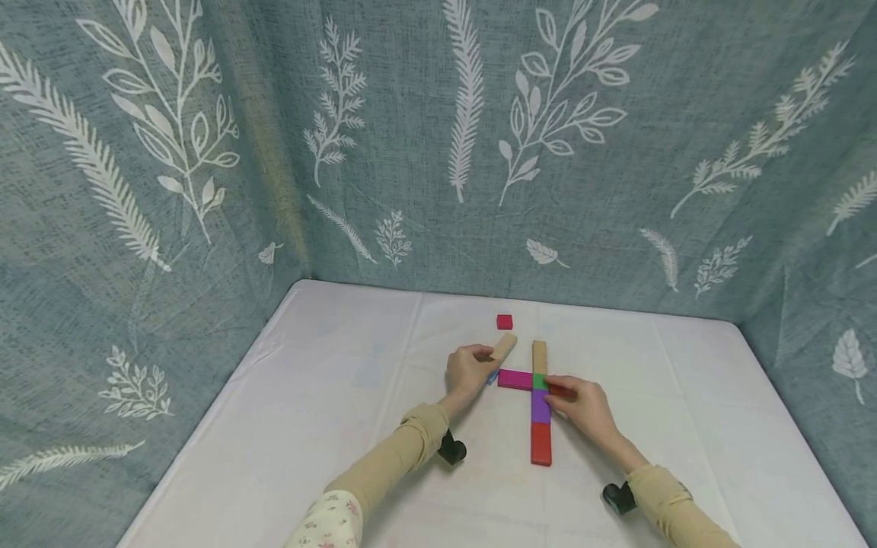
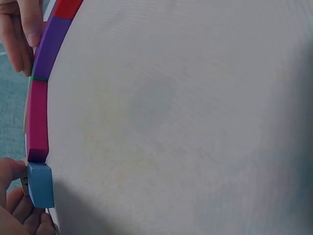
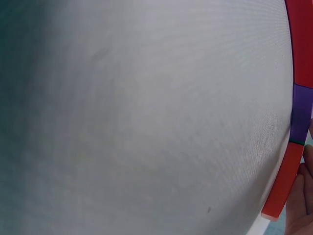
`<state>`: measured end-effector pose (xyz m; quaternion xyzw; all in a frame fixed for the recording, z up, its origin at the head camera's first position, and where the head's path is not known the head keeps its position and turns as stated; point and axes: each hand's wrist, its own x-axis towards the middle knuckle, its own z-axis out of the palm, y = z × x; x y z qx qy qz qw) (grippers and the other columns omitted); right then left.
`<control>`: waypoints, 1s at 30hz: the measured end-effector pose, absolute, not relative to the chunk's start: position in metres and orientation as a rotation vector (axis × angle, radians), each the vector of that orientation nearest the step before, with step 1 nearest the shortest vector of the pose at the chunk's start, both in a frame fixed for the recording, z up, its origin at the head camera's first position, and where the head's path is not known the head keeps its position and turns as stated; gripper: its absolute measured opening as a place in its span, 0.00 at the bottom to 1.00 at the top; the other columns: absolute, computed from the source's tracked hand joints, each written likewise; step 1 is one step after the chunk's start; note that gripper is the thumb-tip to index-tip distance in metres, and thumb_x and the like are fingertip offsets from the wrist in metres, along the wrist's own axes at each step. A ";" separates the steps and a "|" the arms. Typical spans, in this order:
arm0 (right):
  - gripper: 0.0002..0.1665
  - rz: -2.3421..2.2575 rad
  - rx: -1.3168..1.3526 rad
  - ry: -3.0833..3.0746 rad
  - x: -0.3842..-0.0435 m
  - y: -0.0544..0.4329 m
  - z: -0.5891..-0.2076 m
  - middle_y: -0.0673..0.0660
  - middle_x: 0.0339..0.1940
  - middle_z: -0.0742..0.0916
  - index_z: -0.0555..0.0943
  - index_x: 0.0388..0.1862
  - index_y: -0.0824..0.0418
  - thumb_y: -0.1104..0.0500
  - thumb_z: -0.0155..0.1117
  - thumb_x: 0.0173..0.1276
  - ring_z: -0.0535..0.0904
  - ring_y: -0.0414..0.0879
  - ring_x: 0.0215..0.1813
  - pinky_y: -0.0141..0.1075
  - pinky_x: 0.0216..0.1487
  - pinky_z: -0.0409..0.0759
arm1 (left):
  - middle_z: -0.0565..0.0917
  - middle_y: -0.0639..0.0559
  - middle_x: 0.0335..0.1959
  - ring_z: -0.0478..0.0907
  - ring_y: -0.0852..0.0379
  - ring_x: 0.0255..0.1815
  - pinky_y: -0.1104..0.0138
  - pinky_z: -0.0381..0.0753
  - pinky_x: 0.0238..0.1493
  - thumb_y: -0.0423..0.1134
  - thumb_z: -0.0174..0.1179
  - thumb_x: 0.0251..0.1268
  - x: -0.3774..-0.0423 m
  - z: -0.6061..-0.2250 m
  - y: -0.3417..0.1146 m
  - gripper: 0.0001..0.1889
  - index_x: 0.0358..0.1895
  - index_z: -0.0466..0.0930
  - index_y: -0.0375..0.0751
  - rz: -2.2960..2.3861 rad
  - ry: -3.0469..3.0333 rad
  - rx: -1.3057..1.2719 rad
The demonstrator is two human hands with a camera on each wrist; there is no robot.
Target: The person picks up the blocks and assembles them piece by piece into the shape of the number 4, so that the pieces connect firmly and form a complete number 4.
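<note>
My left hand (image 1: 469,373) pinches a plain wooden block (image 1: 504,348) between thumb and fingers. Just below it, a blue block (image 1: 492,377) stands beside the magenta block (image 1: 515,379); its face shows fully in the left wrist view, against the curled fingers. My right hand (image 1: 582,407) rests over the right red block (image 1: 563,391), its fingertips touching near the green block (image 1: 540,381) and purple block (image 1: 540,406). Together with another wooden block (image 1: 540,356) at the top and a lower red block (image 1: 541,444), these form a cross.
A small red block (image 1: 504,322) lies apart, beyond the cross. White cloth covers the table (image 1: 329,342). A leaf-patterned curtain (image 1: 425,228) hangs behind and along both sides. Dark wrist cameras (image 1: 452,449) sit under the forearms, close to the tabletop.
</note>
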<state>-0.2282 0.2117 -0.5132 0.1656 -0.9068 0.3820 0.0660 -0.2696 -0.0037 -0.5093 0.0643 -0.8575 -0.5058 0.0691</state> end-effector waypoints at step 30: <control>0.21 1.182 0.478 -2.746 -0.229 0.212 -0.516 0.63 0.46 0.87 0.83 0.49 0.66 0.65 0.72 0.55 0.83 0.57 0.50 0.46 0.51 0.81 | 0.89 0.49 0.34 0.84 0.56 0.37 0.66 0.80 0.38 0.38 0.69 0.52 -0.263 -0.507 -0.001 0.09 0.37 0.87 0.40 -1.443 -2.610 0.235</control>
